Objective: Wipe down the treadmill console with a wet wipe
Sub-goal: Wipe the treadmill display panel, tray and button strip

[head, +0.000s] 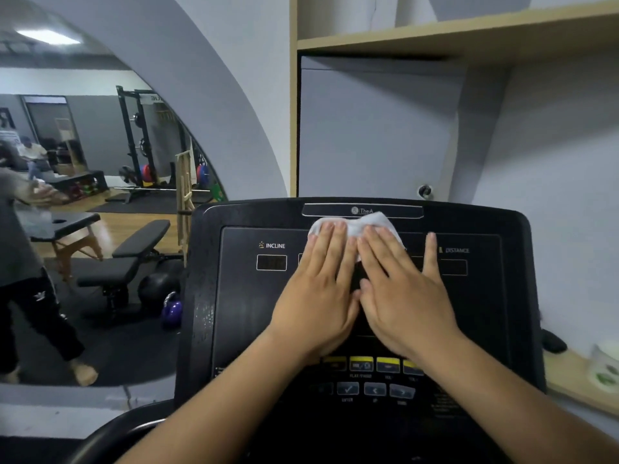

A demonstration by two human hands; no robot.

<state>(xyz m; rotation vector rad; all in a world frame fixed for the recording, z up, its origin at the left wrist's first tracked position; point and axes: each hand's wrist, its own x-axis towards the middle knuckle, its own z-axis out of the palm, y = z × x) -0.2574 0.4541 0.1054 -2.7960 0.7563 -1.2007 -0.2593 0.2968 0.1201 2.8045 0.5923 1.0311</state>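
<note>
Wipe: I see one white wet wipe (355,226) bunched at the top centre of the treadmill console (241,296), just under the logo strip.
Left hand (315,296): flat, fingers together, fingertips pressing the wipe's left part down.
Right hand (405,296): flat too, fingers spread, pinky out over bare panel, the others on the wipe's right part.
Grip: neither hand pinches; both palms press, thumbs touching in the middle.
In the way: my hands cover the centre displays; the INCLINE window (271,262) shows at left.
Count: two hands, one wipe, four yellow buttons (361,363) partly visible.
Around: mirror (100,195) left, wooden shelf (469,31) above, ledge (576,380) right.
Room: bare panel lies open on both sides.
</note>
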